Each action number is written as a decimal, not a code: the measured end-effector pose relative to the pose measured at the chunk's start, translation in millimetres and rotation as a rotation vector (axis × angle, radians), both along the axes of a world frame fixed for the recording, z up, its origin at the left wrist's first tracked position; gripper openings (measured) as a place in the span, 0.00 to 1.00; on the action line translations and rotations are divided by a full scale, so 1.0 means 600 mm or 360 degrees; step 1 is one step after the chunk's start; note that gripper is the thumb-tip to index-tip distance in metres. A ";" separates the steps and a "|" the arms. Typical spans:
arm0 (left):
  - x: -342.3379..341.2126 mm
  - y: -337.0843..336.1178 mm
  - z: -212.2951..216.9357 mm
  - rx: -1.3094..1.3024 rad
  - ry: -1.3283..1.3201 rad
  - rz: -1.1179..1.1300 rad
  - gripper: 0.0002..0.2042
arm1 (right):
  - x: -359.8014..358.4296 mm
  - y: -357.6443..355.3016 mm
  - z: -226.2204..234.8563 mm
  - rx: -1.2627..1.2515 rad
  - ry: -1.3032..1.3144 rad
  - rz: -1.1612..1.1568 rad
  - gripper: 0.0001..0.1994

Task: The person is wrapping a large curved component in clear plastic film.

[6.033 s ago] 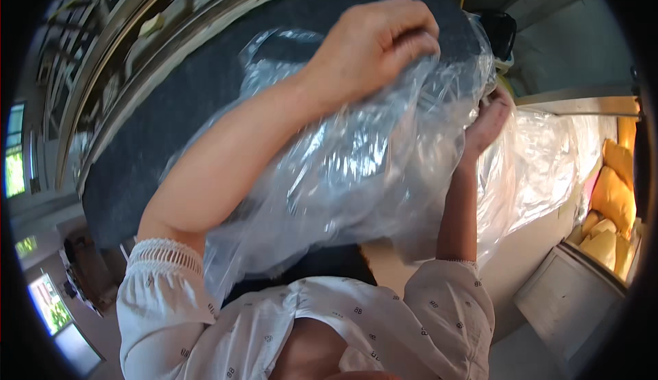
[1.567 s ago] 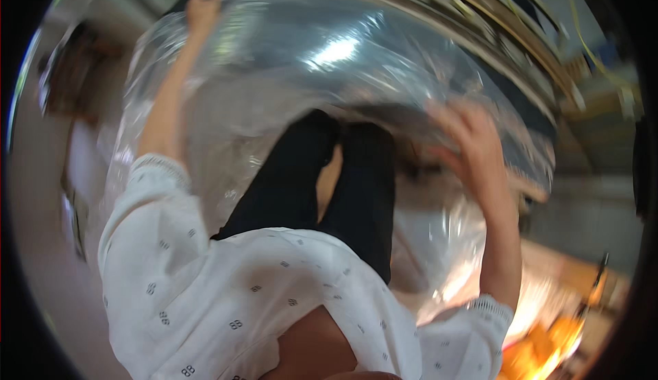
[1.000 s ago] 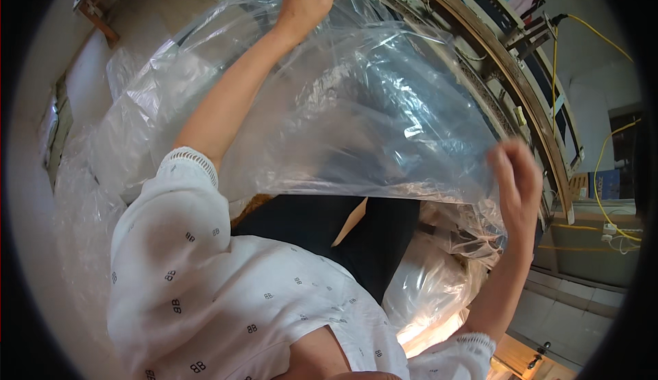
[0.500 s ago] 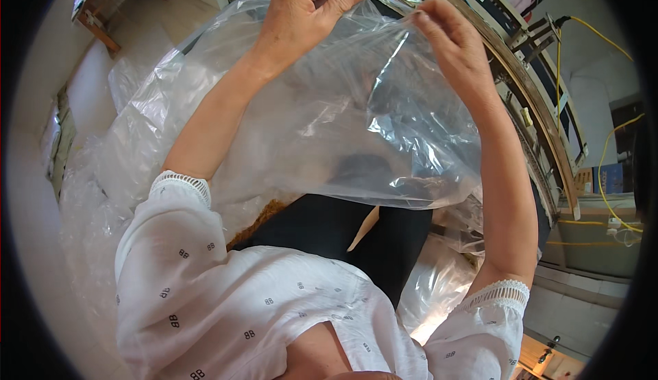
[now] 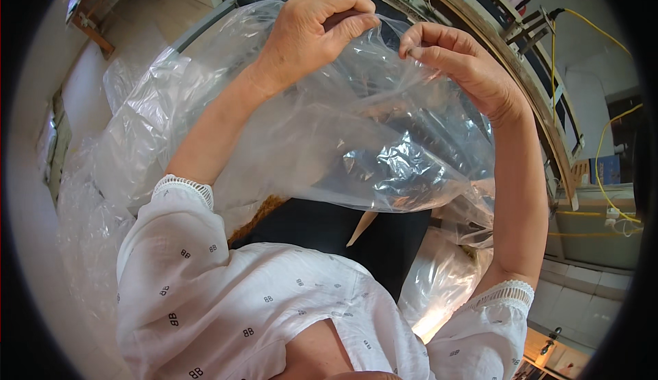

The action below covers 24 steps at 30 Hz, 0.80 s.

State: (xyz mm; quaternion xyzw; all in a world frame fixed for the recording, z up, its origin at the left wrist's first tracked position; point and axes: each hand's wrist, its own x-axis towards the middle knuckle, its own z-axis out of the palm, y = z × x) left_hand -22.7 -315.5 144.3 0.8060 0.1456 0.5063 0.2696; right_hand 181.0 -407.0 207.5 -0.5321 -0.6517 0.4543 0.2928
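One left hand [image 5: 301, 37], one right hand [image 5: 460, 61]; both pinch one clear plastic sheet [image 5: 295, 150].

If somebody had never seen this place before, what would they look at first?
Probably the big, shiny clear plastic sheet spread across the middle of the picture. Next might come the bare hands near the top, with the left hand and the right hand pinching it close together. The white blouse with little dark marks, filling much of the bottom, stands out too.
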 end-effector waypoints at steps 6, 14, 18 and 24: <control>0.009 -0.005 -0.007 0.0169 -0.0016 -0.0047 0.04 | -0.006 -0.021 0.003 -0.0215 0.0736 0.0072 0.09; 0.022 -0.004 -0.023 0.0103 -0.0029 -0.0125 0.02 | 0.022 -0.073 -0.023 0.0096 0.1227 -0.0032 0.12; 0.029 0.004 -0.029 -0.0103 0.0047 -0.0459 0.01 | 0.039 -0.134 -0.040 0.0260 0.1419 -0.0299 0.13; 0.036 -0.012 -0.012 -0.0319 0.0089 -0.0620 0.04 | 0.140 -0.210 -0.037 0.0567 0.1841 -0.0727 0.14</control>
